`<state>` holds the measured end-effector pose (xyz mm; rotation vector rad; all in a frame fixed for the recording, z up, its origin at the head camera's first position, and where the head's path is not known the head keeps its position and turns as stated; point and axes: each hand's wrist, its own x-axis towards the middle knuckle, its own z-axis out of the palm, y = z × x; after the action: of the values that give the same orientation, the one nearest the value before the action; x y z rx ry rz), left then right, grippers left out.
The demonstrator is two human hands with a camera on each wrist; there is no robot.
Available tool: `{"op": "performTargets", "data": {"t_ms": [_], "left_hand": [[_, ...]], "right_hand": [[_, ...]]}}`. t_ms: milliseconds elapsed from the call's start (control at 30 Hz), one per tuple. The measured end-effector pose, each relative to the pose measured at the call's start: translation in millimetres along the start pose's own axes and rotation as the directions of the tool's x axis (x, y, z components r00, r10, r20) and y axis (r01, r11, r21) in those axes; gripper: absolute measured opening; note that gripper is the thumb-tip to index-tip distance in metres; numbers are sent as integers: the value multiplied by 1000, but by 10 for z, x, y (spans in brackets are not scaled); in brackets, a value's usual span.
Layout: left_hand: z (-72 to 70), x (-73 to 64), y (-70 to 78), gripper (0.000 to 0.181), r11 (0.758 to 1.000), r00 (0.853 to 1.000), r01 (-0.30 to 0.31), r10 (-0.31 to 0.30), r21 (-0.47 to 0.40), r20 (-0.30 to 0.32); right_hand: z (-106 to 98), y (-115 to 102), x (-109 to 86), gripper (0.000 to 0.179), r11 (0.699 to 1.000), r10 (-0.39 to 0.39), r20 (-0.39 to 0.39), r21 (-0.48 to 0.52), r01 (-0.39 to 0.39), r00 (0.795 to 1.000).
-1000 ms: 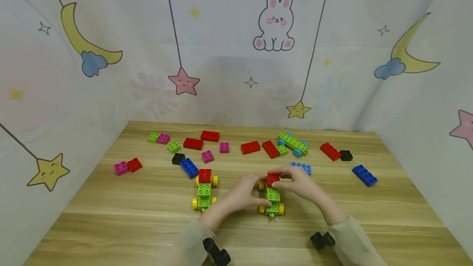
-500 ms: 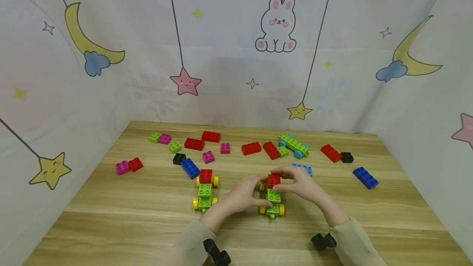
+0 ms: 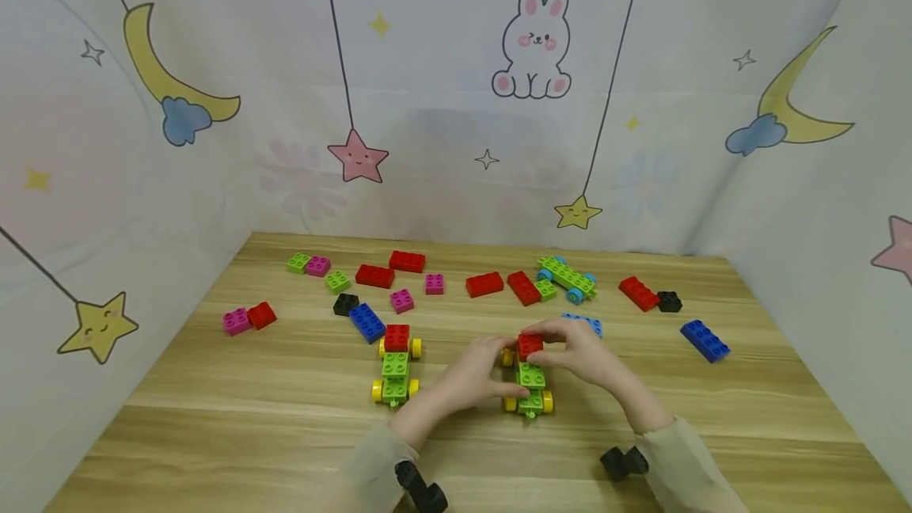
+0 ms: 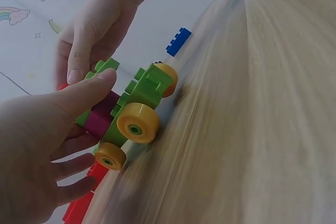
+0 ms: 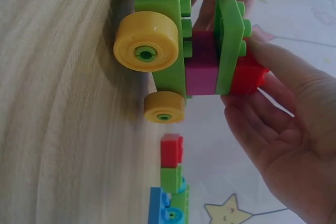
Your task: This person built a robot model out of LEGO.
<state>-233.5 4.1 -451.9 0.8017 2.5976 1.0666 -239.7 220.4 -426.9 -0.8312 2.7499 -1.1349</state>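
Observation:
A toy car with a green wheeled base [image 3: 530, 402] and yellow wheels stands on the table in front of me. In the right wrist view a magenta brick [image 5: 202, 74] sits on the base, a green brick [image 5: 230, 45] overhangs it, and a red brick [image 5: 247, 73] tops the stack. My left hand [image 3: 466, 374] grips the car from the left, its thumb [image 4: 97, 87] against the upper green brick. From the right, my right hand [image 3: 575, 351] pinches the red brick between thumb and fingers. A similar car [image 3: 395, 366] with a red top brick stands left of my hands.
Loose red, green, magenta, black and blue bricks lie across the back of the wooden table [image 3: 249, 434]. Behind the right hand are a light blue brick [image 3: 584, 324] and a green base with blue wheels [image 3: 566, 279]. A printed cloth [image 3: 427, 204] walls the table in.
The held car has shifted very slightly to the right. Both hands keep their hold, and the other bricks have stayed where they were.

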Motion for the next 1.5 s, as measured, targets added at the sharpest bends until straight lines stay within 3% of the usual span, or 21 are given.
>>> {"op": "performTargets", "data": {"t_ms": [567, 1133, 1500], "left_hand": [[147, 153, 195, 80, 993, 998, -55, 57, 106, -18], [332, 368, 337, 76, 996, 998, -70, 70, 63, -3], [459, 504, 501, 72, 986, 995, -98, 98, 138, 3]], "right_hand": [[-232, 147, -117, 37, 998, 15, 20, 54, -16, 1000], [-446, 331, -274, 41, 997, 57, 66, 56, -61, 996], [-593, 495, -378, 38, 993, 85, 68, 82, -91, 994]]}}
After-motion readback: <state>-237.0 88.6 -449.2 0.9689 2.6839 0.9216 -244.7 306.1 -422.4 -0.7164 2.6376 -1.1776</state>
